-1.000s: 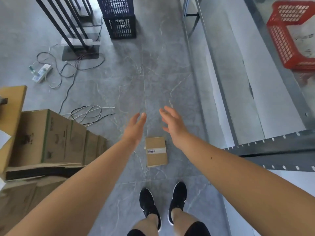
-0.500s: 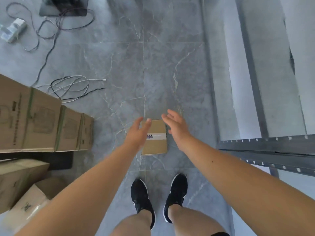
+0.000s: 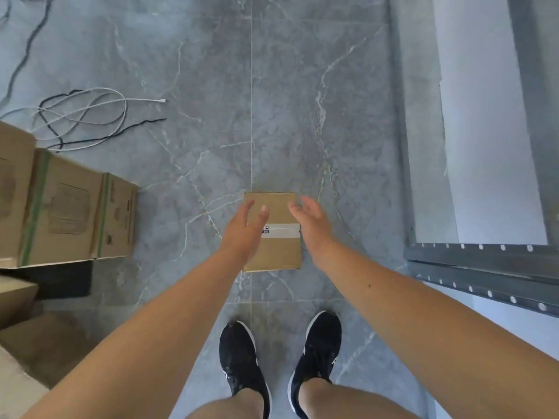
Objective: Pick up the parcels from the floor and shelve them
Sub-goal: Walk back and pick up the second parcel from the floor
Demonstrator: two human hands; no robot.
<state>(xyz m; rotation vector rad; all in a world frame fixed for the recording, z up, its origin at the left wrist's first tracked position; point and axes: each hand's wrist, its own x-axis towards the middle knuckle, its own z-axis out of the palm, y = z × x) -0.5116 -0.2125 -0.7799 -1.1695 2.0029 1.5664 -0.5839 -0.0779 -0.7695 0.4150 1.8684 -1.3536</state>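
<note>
Grey marbled floor tiles (image 3: 196,71) fill the view, w/ stacked cartons (image 3: 66,210) at left, loose cables (image 3: 84,116) behind them, and grey metal shelving (image 3: 484,258) at right. One small brown parcel (image 3: 279,252) lies flat on the floor, just ahead of the black shoes (image 3: 242,361), a white label strip across its middle.

Both hands hang over it, neither gripping yet. Left hand (image 3: 243,229) is spread wide above the parcel's left edge, thumb over the top face; right hand (image 3: 313,220) is spread wide too, over the right edge, palm facing in. Can't tell whether any fingertip touches the cardboard.

Step in hand, imo: the reach and grasp. To do it well:
- Bring the hands down on opposite long sides, palms in, so the squeeze is even.
- The box sits flush on the tile, so tip one edge up w/ the fingertips first, then slide fingers under.
- It looks light, so a moderate squeeze should do w/o denting the card.
- Lift it level, then turn right to the shelving.
</note>
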